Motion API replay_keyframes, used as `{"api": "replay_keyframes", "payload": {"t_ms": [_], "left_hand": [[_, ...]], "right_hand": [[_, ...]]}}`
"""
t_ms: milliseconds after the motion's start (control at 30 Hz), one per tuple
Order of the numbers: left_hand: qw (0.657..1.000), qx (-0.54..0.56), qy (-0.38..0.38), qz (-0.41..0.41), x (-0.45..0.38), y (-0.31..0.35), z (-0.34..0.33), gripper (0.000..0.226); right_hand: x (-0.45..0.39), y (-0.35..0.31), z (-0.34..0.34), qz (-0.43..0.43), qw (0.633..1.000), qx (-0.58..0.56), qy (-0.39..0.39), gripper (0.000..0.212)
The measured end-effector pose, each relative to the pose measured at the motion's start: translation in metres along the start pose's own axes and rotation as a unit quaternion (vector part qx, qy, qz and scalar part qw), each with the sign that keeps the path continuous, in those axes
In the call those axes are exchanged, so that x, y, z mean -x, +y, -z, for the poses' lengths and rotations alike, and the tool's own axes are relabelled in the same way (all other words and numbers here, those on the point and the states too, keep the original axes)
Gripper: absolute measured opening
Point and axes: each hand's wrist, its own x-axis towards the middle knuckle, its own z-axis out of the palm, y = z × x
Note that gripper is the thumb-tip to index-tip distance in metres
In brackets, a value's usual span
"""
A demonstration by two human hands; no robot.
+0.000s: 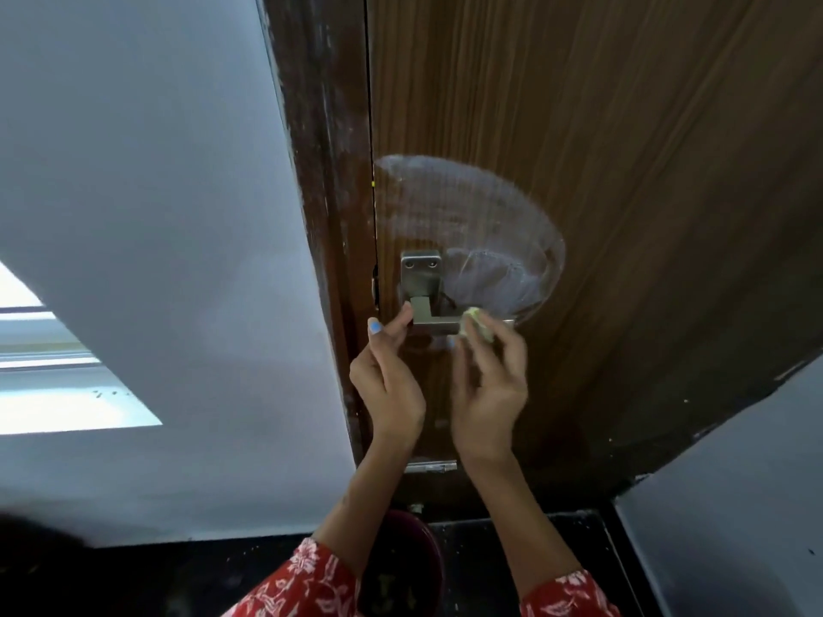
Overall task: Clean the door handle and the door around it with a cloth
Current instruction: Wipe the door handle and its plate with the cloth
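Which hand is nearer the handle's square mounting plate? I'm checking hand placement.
Left. The left hand fingertips sit just below the mounting plate; the right hand holds the cloth farther right along the lever.

Right hand (487, 376), cloth (478, 329) on door handle (438, 325)

You are looking down a pale grey-white wall (147, 224) that fills the left side of your view, with a bright window (53, 371) low on it letting daylight in across its horizontal frame bars. A dark brown door frame (320, 171), streaked with whitish marks, runs beside the wall. Below, the floor (512, 567) is dark and speckled. Another pale wall (735, 505) rises at your lower right.
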Motion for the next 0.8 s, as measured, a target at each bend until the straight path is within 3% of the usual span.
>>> {"api": "replay_keyframes", "payload": {"t_ms": [100,167,267,433,533,633,800], "left_hand": [[1.0,0.011,-0.009,0.003,0.001,0.001,0.001,0.058],[1.0,0.013,-0.015,0.008,0.0,0.0,0.002,0.057],[1.0,0.014,-0.016,0.014,-0.002,0.0,0.002,0.058],[0.999,0.044,-0.019,0.003,-0.003,0.0,0.002,0.06],[0.999,0.037,-0.015,0.011,-0.003,-0.001,0.002,0.059],[1.0,0.015,-0.01,0.015,-0.004,-0.001,0.002,0.062],[1.0,0.016,-0.017,-0.005,-0.003,-0.003,0.002,0.064]], "right_hand": [[0.008,-0.008,-0.008,0.026,0.994,-0.038,-0.095,0.029],[0.003,0.001,0.003,0.06,0.995,0.004,-0.075,0.03],[-0.01,0.007,0.013,0.022,1.0,0.014,-0.013,0.03],[-0.01,-0.023,-0.009,0.078,0.986,0.062,-0.133,0.029],[-0.018,-0.013,0.004,0.09,0.984,0.117,-0.103,0.025],[-0.026,-0.001,0.019,0.022,0.988,0.148,-0.048,0.024],[-0.022,-0.025,0.001,0.06,0.976,0.149,-0.148,0.032]]}}
